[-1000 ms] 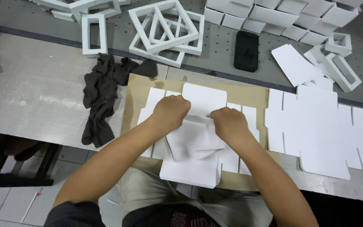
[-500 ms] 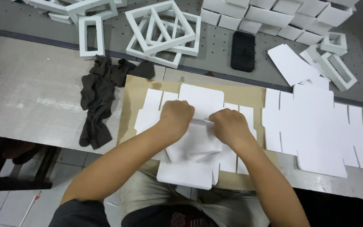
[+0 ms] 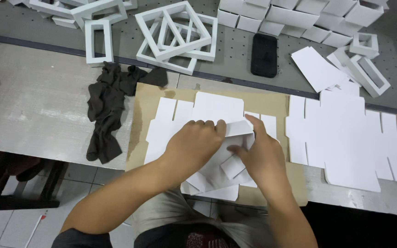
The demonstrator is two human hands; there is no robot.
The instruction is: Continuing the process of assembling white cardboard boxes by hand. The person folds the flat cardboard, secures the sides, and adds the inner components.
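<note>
On brown cardboard sheet (image 3: 272, 102), white box blank (image 3: 217, 110) under both hands, left hand (image 3: 194, 144) and right hand (image 3: 263, 158) pinching its flaps

I have one view only, from the camera on the person's head. It looks steeply down and slightly forward, close over the grey workbench (image 3: 33, 101), which runs across the frame with its far side at the top and floor tiles (image 3: 5, 225) below.

Both hands (image 3: 228, 149) on white box blank (image 3: 217, 112)
</note>
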